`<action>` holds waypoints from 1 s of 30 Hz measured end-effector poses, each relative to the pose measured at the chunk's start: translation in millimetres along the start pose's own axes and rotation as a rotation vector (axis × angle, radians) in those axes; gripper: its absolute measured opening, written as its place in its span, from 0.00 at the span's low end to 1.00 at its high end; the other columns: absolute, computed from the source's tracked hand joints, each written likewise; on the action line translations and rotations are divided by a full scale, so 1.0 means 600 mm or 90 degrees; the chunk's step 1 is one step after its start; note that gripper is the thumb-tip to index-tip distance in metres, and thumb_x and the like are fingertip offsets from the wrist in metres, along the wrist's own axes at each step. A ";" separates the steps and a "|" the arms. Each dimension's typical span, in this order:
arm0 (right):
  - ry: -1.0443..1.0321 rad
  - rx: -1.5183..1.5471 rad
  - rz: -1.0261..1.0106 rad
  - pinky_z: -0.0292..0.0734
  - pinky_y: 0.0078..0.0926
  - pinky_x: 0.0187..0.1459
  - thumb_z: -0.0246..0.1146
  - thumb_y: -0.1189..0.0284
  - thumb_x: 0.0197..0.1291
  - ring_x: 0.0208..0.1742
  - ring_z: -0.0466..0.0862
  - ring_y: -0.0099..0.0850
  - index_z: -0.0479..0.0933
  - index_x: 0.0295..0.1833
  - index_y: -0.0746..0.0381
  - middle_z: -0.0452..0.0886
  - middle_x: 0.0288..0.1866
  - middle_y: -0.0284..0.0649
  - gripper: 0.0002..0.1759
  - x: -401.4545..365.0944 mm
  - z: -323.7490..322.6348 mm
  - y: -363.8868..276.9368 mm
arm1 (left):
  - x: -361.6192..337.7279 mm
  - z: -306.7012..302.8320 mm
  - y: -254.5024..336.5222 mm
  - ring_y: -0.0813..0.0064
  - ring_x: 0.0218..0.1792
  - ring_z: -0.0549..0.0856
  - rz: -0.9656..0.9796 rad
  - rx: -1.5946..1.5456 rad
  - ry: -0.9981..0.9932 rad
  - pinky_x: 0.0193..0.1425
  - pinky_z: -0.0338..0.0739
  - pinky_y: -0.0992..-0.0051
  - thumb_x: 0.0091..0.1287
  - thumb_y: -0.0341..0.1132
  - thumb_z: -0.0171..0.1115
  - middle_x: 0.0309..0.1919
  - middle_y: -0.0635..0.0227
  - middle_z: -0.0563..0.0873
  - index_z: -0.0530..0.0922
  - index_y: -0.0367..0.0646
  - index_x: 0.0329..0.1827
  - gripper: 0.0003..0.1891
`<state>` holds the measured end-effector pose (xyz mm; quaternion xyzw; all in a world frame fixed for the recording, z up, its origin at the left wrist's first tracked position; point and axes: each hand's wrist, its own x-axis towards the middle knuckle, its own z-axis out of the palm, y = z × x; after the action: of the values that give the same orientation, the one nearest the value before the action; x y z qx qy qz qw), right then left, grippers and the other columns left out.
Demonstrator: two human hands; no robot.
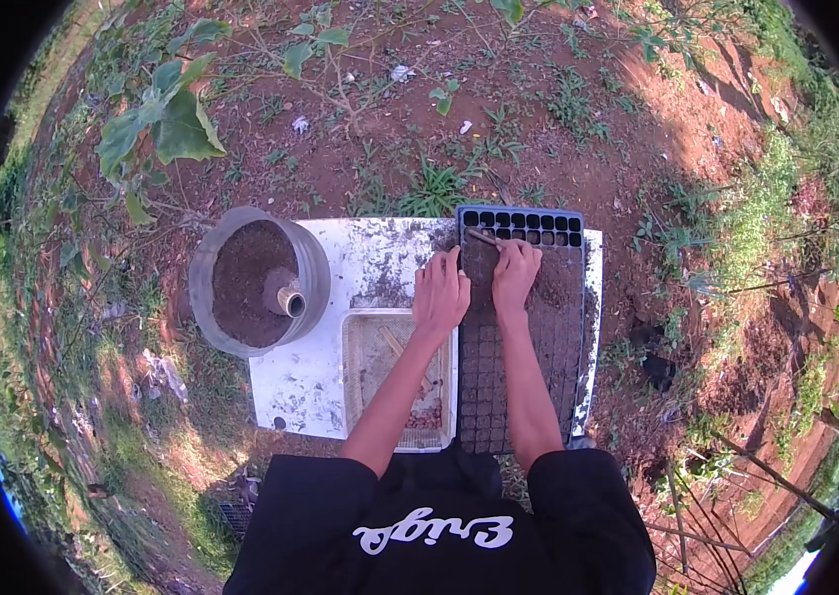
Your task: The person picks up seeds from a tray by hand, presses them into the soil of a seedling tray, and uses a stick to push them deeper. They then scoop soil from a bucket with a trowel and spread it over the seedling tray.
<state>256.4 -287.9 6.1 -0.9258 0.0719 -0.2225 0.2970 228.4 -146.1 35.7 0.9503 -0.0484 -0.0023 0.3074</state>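
Observation:
A black seedling tray (484, 387) with many cells lies on the right of a white board, most of its cells filled with dark soil. My right hand (515, 278) is over the tray's upper part, its fingers closed round a short brown stick (482, 236) that points left. Beside it, my left hand (441, 290) is at the tray's left edge with its fingers bent together; whatever they may hold is hidden. Below my left hand stands a shallow pale plastic basin (365, 372), with a thin wooden stick (393, 342) and small reddish bits (426, 418) inside.
The white board (291, 392) carries soil stains. At its left stands a clear round tub (203, 288) of soil, with a pipe-like cylinder (290, 300) in it. A leafy plant (177, 119) overhangs the upper left. Weeds and bare earth surround the board.

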 end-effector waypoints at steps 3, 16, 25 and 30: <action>-0.010 -0.016 0.013 0.71 0.39 0.51 0.65 0.78 0.62 0.45 0.75 0.41 0.85 0.44 0.59 0.82 0.42 0.39 0.07 0.011 0.003 -0.003 | 0.000 -0.002 0.001 0.53 0.55 0.78 -0.010 -0.019 -0.006 0.61 0.68 0.56 0.69 0.35 0.50 0.54 0.52 0.78 0.70 0.39 0.68 0.24; 0.206 -0.230 0.220 0.66 0.38 0.46 0.69 0.71 0.62 0.42 0.75 0.36 0.87 0.45 0.53 0.80 0.37 0.31 0.07 -0.091 -0.073 0.009 | 0.000 0.010 -0.005 0.55 0.54 0.79 0.016 0.036 -0.012 0.59 0.68 0.57 0.69 0.36 0.53 0.56 0.54 0.77 0.71 0.40 0.68 0.24; 0.149 -0.210 0.196 0.67 0.39 0.47 0.70 0.70 0.59 0.43 0.77 0.37 0.86 0.43 0.53 0.81 0.37 0.32 0.06 -0.108 -0.044 0.014 | 0.000 0.006 -0.004 0.55 0.54 0.80 0.002 0.035 -0.037 0.60 0.68 0.57 0.69 0.37 0.53 0.56 0.54 0.77 0.73 0.40 0.67 0.23; 0.114 -0.163 0.190 0.67 0.39 0.47 0.70 0.71 0.58 0.44 0.76 0.37 0.86 0.43 0.54 0.79 0.37 0.34 0.07 -0.105 -0.023 -0.005 | 0.003 0.007 -0.002 0.56 0.55 0.79 -0.005 0.034 -0.039 0.60 0.68 0.58 0.69 0.38 0.53 0.56 0.54 0.77 0.74 0.39 0.66 0.24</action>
<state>194.2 -276.2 -5.4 -0.9114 0.2624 -0.2467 0.1992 229.9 -147.5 31.5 0.9579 -0.0539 -0.0313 0.2802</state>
